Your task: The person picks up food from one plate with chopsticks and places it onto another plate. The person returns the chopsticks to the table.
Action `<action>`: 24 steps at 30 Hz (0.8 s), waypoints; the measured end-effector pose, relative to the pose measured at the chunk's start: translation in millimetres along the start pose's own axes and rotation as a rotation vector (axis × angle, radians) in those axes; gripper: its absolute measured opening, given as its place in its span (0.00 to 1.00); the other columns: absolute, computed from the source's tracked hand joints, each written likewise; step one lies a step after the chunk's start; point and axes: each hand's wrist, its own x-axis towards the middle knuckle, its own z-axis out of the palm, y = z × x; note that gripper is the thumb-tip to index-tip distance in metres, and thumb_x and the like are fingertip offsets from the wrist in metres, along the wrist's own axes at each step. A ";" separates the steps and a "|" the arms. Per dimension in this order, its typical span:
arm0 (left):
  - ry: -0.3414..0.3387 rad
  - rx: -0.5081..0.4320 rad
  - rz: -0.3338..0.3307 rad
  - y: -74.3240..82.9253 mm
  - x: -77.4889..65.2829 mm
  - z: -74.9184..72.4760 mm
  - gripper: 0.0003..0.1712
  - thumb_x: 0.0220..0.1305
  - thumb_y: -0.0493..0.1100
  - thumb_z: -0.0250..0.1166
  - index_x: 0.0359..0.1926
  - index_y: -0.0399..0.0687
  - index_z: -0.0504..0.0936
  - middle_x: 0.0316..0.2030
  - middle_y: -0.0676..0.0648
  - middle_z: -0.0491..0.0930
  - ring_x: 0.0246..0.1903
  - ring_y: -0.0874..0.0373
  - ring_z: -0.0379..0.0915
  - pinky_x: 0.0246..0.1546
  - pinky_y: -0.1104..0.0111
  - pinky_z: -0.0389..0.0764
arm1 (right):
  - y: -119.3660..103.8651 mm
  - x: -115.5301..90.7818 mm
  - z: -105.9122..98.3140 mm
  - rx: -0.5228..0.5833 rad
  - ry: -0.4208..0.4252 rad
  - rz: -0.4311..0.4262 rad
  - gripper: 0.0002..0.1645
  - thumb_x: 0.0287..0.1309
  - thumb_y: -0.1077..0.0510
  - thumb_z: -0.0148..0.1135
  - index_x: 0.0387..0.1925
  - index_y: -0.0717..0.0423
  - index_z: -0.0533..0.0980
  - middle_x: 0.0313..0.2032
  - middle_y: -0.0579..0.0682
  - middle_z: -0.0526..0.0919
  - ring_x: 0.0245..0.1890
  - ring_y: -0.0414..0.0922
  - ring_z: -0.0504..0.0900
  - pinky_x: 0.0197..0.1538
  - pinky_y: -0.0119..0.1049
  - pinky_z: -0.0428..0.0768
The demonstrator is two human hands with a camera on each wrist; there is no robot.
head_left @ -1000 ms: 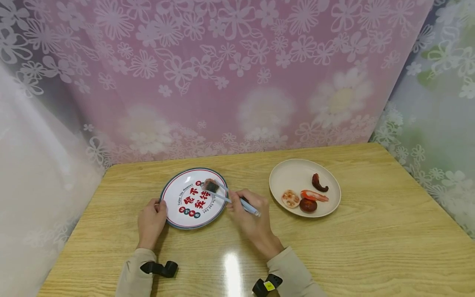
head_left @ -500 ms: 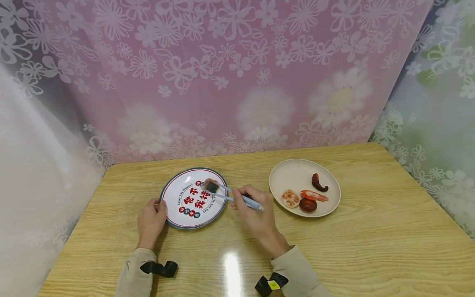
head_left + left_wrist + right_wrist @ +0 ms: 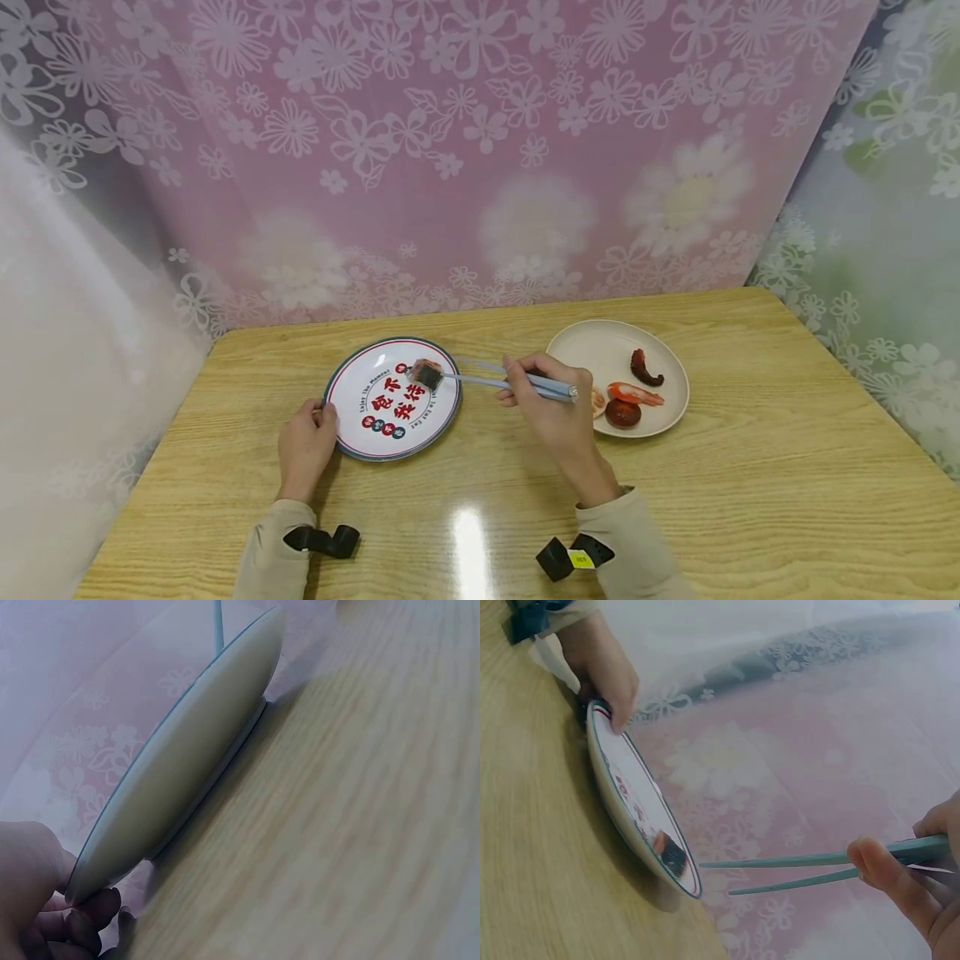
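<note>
My left hand (image 3: 307,442) pinches the near-left rim of a white plate (image 3: 352,417) with red lettering and a blue-green edge. In the left wrist view, thumb and fingers grip the rim of the tilted-looking plate (image 3: 180,757). A small food piece (image 3: 427,374), dark with a pinkish part, lies on it towards the right. My right hand (image 3: 558,417) holds pale blue chopsticks (image 3: 551,387) between the two plates. In the right wrist view, the chopstick (image 3: 780,862) tips are spread slightly, empty, and clear of the dark piece (image 3: 673,856).
A beige plate (image 3: 592,337) at the right carries a curled dark-red tentacle (image 3: 642,369), a shrimp (image 3: 634,394), a brown mushroom cap (image 3: 622,413) and a lotus root slice (image 3: 597,402) partly behind my hand. A flowered curtain (image 3: 480,167) hangs behind the wooden table (image 3: 712,500).
My right hand has moved right with the chopsticks, away from the dark food piece, which stays on the white plate. My left hand keeps its place on the rim.
</note>
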 end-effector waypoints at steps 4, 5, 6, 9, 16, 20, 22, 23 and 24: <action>0.000 -0.002 -0.002 -0.3 -0.1 0.2 0.18 0.68 0.41 0.53 0.46 0.28 0.78 0.23 0.41 0.77 0.26 0.48 0.72 0.27 0.64 0.66 | -2.0 2.7 -7.5 -0.007 0.033 0.021 0.09 0.61 0.66 0.62 0.25 0.66 0.80 0.20 0.61 0.82 0.18 0.52 0.83 0.22 0.37 0.80; 0.000 -0.003 -0.003 -0.4 -0.1 0.3 0.18 0.68 0.41 0.53 0.46 0.28 0.78 0.23 0.41 0.77 0.25 0.48 0.72 0.27 0.64 0.66 | -1.9 3.1 -8.9 -0.010 0.038 0.024 0.09 0.60 0.66 0.62 0.25 0.66 0.80 0.21 0.61 0.82 0.18 0.52 0.83 0.22 0.38 0.80; 0.000 -0.004 -0.004 -0.3 -0.3 0.2 0.18 0.68 0.41 0.53 0.46 0.28 0.78 0.23 0.41 0.77 0.25 0.48 0.72 0.26 0.64 0.66 | -2.5 3.6 -10.3 -0.011 0.041 0.025 0.10 0.60 0.66 0.62 0.24 0.66 0.80 0.20 0.62 0.82 0.18 0.52 0.83 0.22 0.38 0.80; 0.000 -0.002 -0.006 -0.2 -0.5 0.2 0.18 0.68 0.41 0.53 0.46 0.28 0.79 0.22 0.42 0.76 0.25 0.49 0.71 0.26 0.64 0.66 | -2.8 4.6 -14.2 -0.033 0.060 0.020 0.09 0.60 0.66 0.63 0.25 0.68 0.80 0.21 0.62 0.82 0.17 0.48 0.83 0.22 0.37 0.80; 0.005 0.000 0.000 0.5 -0.6 0.4 0.17 0.68 0.41 0.53 0.46 0.29 0.79 0.22 0.42 0.77 0.25 0.48 0.72 0.26 0.64 0.66 | -2.0 6.3 -20.1 -0.035 0.116 -0.001 0.06 0.58 0.69 0.63 0.30 0.71 0.77 0.22 0.64 0.82 0.17 0.44 0.83 0.21 0.38 0.79; 0.004 0.000 -0.001 0.9 -0.6 0.3 0.17 0.68 0.41 0.53 0.46 0.29 0.79 0.22 0.42 0.76 0.24 0.49 0.71 0.25 0.65 0.65 | -1.4 7.0 -22.7 -0.038 0.139 -0.035 0.08 0.57 0.68 0.65 0.27 0.71 0.76 0.21 0.65 0.82 0.17 0.41 0.82 0.20 0.37 0.79; 0.003 -0.002 -0.003 1.0 -0.5 0.5 0.17 0.68 0.41 0.53 0.46 0.29 0.78 0.21 0.43 0.76 0.24 0.49 0.71 0.25 0.65 0.65 | -0.8 7.6 -24.6 -0.042 0.153 -0.044 0.09 0.56 0.67 0.66 0.25 0.71 0.77 0.21 0.65 0.82 0.16 0.41 0.82 0.20 0.37 0.79; 0.004 0.000 -0.004 0.9 -0.4 0.6 0.17 0.68 0.41 0.53 0.46 0.29 0.78 0.21 0.43 0.75 0.24 0.49 0.70 0.25 0.65 0.65 | -0.8 7.9 -25.9 -0.044 0.158 -0.048 0.09 0.56 0.68 0.66 0.24 0.70 0.78 0.20 0.65 0.82 0.16 0.40 0.82 0.20 0.36 0.79; 0.004 0.000 -0.005 0.8 -0.4 0.7 0.17 0.68 0.41 0.53 0.46 0.29 0.78 0.21 0.43 0.75 0.24 0.50 0.70 0.25 0.65 0.65 | -0.8 8.0 -27.3 -0.044 0.163 -0.048 0.09 0.56 0.68 0.66 0.24 0.71 0.78 0.20 0.65 0.81 0.16 0.41 0.82 0.20 0.36 0.79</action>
